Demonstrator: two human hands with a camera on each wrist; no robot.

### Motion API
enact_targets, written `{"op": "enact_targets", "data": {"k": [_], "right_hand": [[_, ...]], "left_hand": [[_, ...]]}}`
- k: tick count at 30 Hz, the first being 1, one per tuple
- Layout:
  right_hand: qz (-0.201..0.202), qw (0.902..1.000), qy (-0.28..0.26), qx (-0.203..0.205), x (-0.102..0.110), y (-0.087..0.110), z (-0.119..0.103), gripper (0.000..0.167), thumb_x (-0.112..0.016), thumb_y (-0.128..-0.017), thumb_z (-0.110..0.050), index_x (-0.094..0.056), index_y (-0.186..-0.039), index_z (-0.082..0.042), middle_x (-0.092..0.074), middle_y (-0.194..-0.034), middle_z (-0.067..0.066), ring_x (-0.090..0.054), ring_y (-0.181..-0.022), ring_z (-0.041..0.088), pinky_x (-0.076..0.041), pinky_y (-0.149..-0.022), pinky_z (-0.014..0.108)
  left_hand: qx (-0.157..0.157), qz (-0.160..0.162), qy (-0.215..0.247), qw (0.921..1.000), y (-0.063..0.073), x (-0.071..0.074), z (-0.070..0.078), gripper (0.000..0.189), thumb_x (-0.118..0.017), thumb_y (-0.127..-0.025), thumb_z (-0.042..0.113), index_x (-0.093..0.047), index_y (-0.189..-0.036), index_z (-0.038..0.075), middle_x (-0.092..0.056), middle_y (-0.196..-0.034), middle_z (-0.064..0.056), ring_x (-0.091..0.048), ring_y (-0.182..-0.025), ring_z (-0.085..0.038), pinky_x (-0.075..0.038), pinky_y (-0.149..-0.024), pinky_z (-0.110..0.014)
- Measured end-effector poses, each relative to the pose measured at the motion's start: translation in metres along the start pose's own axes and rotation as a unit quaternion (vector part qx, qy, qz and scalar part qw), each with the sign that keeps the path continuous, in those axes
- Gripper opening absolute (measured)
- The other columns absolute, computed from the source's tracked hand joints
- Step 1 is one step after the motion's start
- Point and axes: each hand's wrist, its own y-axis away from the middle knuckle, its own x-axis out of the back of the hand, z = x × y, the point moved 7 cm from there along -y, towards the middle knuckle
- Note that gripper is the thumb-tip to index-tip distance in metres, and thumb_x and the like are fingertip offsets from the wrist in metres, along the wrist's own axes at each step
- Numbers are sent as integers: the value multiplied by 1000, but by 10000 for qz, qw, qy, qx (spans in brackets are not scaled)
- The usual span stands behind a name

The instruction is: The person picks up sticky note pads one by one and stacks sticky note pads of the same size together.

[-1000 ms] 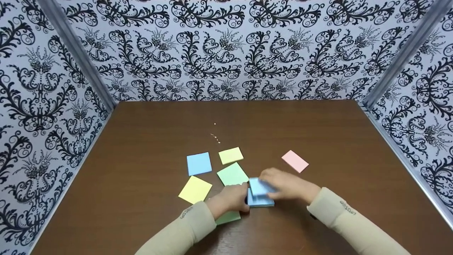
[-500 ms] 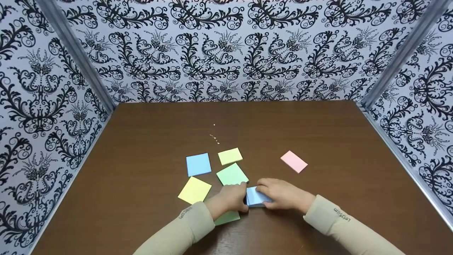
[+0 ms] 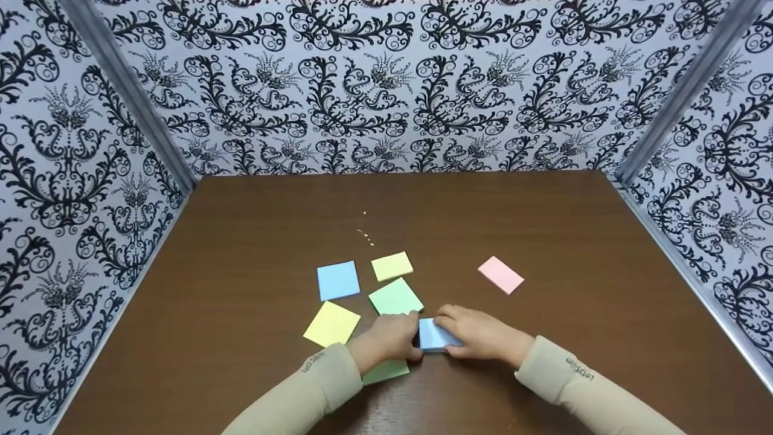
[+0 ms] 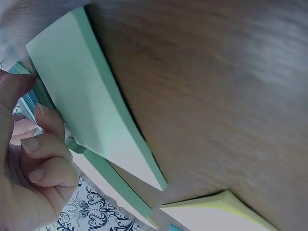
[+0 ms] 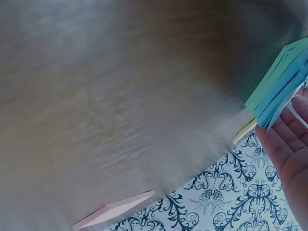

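Askew a second ago, the stack of square blue-over-green paper pads [image 3: 432,337] now lies aligned, well apart from the far edge of the brown worktop [image 3: 386,202], right hand [image 3: 483,333] and left hand [image 3: 389,338] gripping its opposite sides with curled fingers, so its squaring seems nearly done.

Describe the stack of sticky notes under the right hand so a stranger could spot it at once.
On the brown table, look between the left hand and the right hand. The blue-topped stack is there, gripped by the right hand. Unlike the blue pad farther left, it has green layers beneath the blue.
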Motion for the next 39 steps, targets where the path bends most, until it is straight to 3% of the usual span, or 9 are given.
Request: {"op": "enact_targets", "data": {"k": [10, 19, 31, 39], "right_hand": [[-115, 9998, -104, -157, -4, 0, 1, 43, -65, -79, -22, -55, -115, 0, -50, -107, 8, -52, -89, 17, -47, -75, 29], [-80, 9999, -83, -27, -4, 1, 0, 44, -66, -79, -22, -55, -115, 1, -51, -107, 10, -53, -90, 18, -47, -77, 29], [-240, 9993, -262, -136, -5, 0, 1, 42, -66, -81, -22, -56, -115, 1, -52, -108, 9, -53, -93, 18, -47, -80, 29], [-209, 9984, -507, -105, -3, 0, 0, 41, -65, -82, -20, -55, -115, 2, -52, -109, 9, -54, -95, 18, -46, -81, 31]], "left_hand": [[-18, -157, -157, 9998, -1, -3, -2, 47, -67, -78, 42, -52, -104, 5, -61, -82, -6, -62, -73, -19, -48, -60, -31], [48, -241, -12, 9997, 2, -3, -2, 62, -73, -70, 50, -51, -107, 5, -62, -88, -7, -63, -81, -20, -49, -65, -31], [141, -96, 207, 9996, 1, -2, -2, 56, -72, -71, 49, -52, -103, 7, -61, -85, -7, -62, -79, -20, -49, -63, -31], [144, -11, 91, 9999, 1, -1, -1, 54, -71, -71, 50, -53, -100, 8, -62, -83, -6, -62, -78, -20, -49, -61, -32]]}}
